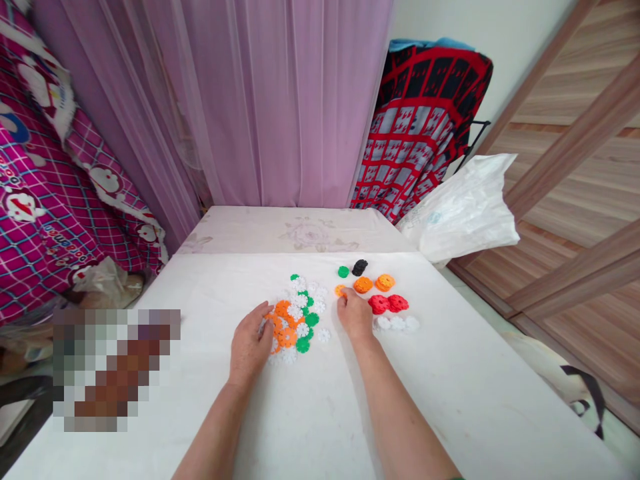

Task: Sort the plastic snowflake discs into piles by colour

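Note:
My right hand [356, 315] pinches an orange snowflake disc [340, 291] at its fingertips, just left of the sorted stacks. My left hand [250, 343] rests at the left edge of a mixed pile, thumb and fingers apart and touching the discs there. In that pile are orange discs [287, 337], white discs [301, 301] and green discs [312, 319], overlapping loosely. Beyond and beside my right hand stand a green stack [343, 271], a black stack [359, 267], an orange stack [363, 285], a lighter orange stack [385, 282], red stacks [399, 303] and white discs [399, 323].
A white cloth covers the table [310, 413]. A white plastic bag [465, 207] hangs at its right back corner. Purple curtains [280, 100] are behind, and a red patterned cloth [415, 120] stands back right. A blurred-out patch [117, 370] covers the left side.

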The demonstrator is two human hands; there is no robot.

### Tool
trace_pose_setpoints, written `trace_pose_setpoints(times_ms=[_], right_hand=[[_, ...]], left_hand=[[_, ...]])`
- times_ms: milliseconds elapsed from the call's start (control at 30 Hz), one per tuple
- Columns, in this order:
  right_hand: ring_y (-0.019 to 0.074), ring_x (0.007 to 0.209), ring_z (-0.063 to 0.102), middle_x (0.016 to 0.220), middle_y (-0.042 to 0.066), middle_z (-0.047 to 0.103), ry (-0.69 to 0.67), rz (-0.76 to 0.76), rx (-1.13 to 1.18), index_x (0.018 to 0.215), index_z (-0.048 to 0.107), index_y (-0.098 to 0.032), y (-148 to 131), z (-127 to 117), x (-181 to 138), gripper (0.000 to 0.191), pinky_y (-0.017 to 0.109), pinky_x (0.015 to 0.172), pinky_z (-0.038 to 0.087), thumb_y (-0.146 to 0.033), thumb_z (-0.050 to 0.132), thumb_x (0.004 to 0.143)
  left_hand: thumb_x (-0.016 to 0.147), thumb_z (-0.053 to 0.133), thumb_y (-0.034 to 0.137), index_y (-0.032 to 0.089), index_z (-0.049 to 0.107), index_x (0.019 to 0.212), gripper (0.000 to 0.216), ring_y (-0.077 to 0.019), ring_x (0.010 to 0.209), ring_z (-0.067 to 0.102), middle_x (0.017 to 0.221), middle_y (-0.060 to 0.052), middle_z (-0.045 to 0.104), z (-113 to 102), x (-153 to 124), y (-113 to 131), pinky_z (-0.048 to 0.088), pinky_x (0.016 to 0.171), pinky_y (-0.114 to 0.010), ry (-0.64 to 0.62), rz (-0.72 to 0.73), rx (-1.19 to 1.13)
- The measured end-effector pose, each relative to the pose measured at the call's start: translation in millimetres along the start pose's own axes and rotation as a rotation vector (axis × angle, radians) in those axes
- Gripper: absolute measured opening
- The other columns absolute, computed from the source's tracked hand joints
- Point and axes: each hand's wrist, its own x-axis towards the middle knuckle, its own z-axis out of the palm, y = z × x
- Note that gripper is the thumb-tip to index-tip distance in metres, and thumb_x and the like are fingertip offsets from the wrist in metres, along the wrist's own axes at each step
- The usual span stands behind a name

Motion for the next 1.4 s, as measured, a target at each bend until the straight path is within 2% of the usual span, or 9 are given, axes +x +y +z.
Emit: trace_pose_setpoints(times_ms=[300,367,500,600,867,967,1067,1200,1400], right_hand=[[0.0188,0.072,0.063,0.076,0.003,0.069,0.084,-0.058,0.214,0.118,0.062,-0.02,9.3,8.3,-6.7,0.038,0.027,0.069,0.045,-0.027,0.042,0.087],[0.0179,0.079,0.063,0.089,0.005,0.071,0.102,-0.196,0.301,0.113,0.065,-0.02,3.3,7.5,-14.4,0.036,0.029,0.076,0.047,-0.027,0.041,0.088],[0.0197,0.113,0.053,0.119,0.005,0.065,0.019,-0.673,0.337,0.107,0.07,-0.026,-23.2,6.4,-33.9,0.028,0.035,0.099,0.04,-0.025,0.049,0.088],[0.0215,0.124,0.046,0.126,0.001,0.062,-0.085,-0.825,0.283,0.102,0.072,-0.031,-38.7,10.3,-41.7,0.023,0.039,0.102,0.037,-0.024,0.057,0.086],[0.0194,0.104,0.057,0.112,0.004,0.068,0.029,-0.514,0.263,0.087,0.074,-0.025,-19.9,16.8,-26.9,0.022,0.035,0.094,0.041,-0.018,0.053,0.086],[0.0193,0.101,0.057,0.108,0.004,0.068,0.056,-0.507,0.276,0.085,0.074,-0.024,-20.7,12.2,-30.1,0.02,0.033,0.092,0.041,-0.02,0.054,0.085],[0.0207,0.094,0.057,0.096,0.005,0.067,0.015,-0.526,0.22,0.086,0.074,-0.024,-30.7,6.9,-39.5,0.015,0.033,0.088,0.041,-0.03,0.061,0.082],[0.0244,0.093,0.056,0.093,0.007,0.065,-0.085,-0.528,0.092,0.093,0.072,-0.022,-42.6,3.3,-49.8,0.027,0.036,0.085,0.041,-0.041,0.068,0.075],[0.0198,0.093,0.057,0.094,0.004,0.067,-0.111,-0.482,0.177,0.089,0.073,-0.026,-44.8,-0.9,-49.1,0.014,0.03,0.083,0.041,-0.03,0.062,0.08]], left_hand=[[0.085,0.048,0.028,0.025,0.065,0.111,0.031,-0.02,0.116,0.06,0.124,-0.003,0.066,2.4,-0.2,-3.3,0.048,0.102,-0.038,0.084,-0.083,-0.161],[0.086,0.047,0.028,0.025,0.064,0.113,0.032,-0.0198,0.117,0.06,0.124,-0.004,0.066,4.5,-0.3,-7.2,0.046,0.104,-0.039,0.102,-0.104,-0.184],[0.087,0.047,0.028,0.024,0.063,0.115,0.033,-0.0197,0.116,0.06,0.124,-0.005,0.066,6.6,-0.2,-12.6,0.045,0.105,-0.04,0.106,-0.108,-0.213],[0.086,0.048,0.029,0.023,0.063,0.115,0.034,-0.0195,0.114,0.061,0.122,-0.005,0.067,5.7,-0.1,-12.0,0.046,0.104,-0.04,0.096,-0.092,-0.21],[0.086,0.048,0.031,0.024,0.064,0.114,0.033,-0.0204,0.116,0.061,0.123,-0.005,0.067,3.8,-0.4,-4.3,0.046,0.104,-0.04,0.074,-0.098,-0.162],[0.086,0.047,0.031,0.024,0.064,0.113,0.033,-0.02,0.116,0.06,0.123,-0.004,0.067,3.4,-0.5,-3.5,0.045,0.104,-0.039,0.072,-0.092,-0.152],[0.086,0.047,0.031,0.023,0.064,0.112,0.033,-0.0202,0.116,0.061,0.123,-0.005,0.067,3.1,-0.2,-3.4,0.046,0.104,-0.039,0.069,-0.079,-0.15],[0.085,0.047,0.03,0.023,0.064,0.112,0.032,-0.0202,0.117,0.06,0.124,-0.005,0.066,2.9,0.0,-3.3,0.046,0.104,-0.038,0.065,-0.078,-0.141],[0.086,0.047,0.031,0.024,0.064,0.113,0.033,-0.0203,0.118,0.059,0.126,-0.005,0.065,3.6,-1.0,-4.1,0.047,0.103,-0.038,0.063,-0.07,-0.137]])
